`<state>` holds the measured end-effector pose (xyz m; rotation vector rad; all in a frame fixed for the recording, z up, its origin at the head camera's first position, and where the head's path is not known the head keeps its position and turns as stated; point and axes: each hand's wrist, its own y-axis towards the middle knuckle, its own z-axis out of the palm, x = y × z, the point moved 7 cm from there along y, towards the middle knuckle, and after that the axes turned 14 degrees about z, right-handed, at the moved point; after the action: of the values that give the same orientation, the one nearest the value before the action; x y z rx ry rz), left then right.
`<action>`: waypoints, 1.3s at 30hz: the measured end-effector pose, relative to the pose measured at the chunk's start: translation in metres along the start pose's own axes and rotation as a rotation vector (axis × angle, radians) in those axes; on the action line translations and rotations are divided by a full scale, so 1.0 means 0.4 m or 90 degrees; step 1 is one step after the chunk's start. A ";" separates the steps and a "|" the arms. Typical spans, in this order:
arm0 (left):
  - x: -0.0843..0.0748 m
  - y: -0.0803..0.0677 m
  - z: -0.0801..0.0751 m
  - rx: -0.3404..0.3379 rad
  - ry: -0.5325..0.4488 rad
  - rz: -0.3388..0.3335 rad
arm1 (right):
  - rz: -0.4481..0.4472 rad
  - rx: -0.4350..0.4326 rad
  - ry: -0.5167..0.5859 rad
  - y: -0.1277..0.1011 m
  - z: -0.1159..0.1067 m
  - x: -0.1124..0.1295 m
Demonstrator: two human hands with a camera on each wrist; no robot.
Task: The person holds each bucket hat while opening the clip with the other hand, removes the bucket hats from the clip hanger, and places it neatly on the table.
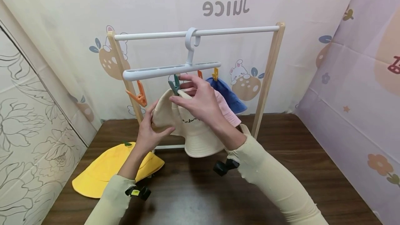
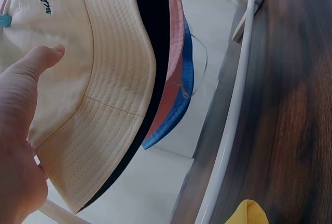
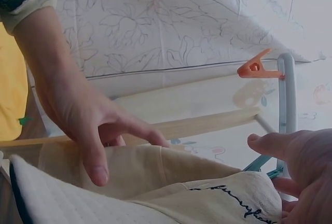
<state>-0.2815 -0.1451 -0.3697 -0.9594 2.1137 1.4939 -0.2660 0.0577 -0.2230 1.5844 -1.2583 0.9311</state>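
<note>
A cream bucket hat (image 1: 200, 138) with dark script and a dark lining hangs at a green clothespin (image 1: 175, 85) under a pale grey hanger (image 1: 172, 69). My left hand (image 1: 150, 129) holds the hat's left side, thumb in front and fingers partly hidden behind it. In the left wrist view its thumb lies over the cream cloth. My right hand (image 1: 200, 98) is at the top of the hat, fingers beside the clothespin and partly hidden. The right wrist view shows that thumb stretched out, apart from the cloth.
Behind hang a pink hat (image 1: 227, 108) and a blue hat (image 1: 229, 94) with a yellow clothespin (image 1: 215, 74). An orange clothespin (image 1: 139, 94) hangs at the hanger's left end. A yellow hat (image 1: 103, 166) lies on the dark table (image 1: 193, 190). The rack (image 1: 268, 75) has wooden posts.
</note>
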 end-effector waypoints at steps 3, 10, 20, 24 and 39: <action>0.000 -0.002 -0.003 0.004 -0.008 0.002 | -0.010 -0.007 -0.003 0.006 0.004 0.001; -0.004 -0.005 -0.013 0.004 -0.007 0.016 | -0.040 -0.019 -0.004 0.019 0.014 0.006; -0.011 -0.007 -0.021 -0.005 0.006 0.024 | -0.055 -0.025 -0.018 0.026 0.022 0.007; -0.013 -0.002 -0.022 -0.009 0.019 0.019 | -0.078 -0.032 -0.016 0.030 0.021 0.004; -0.019 0.002 -0.022 -0.048 0.073 0.066 | -0.152 -0.088 -0.001 0.042 0.002 -0.009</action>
<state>-0.2759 -0.1506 -0.3611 -0.9989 2.2324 1.6156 -0.2831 0.0565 -0.2234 1.5846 -1.0812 0.6780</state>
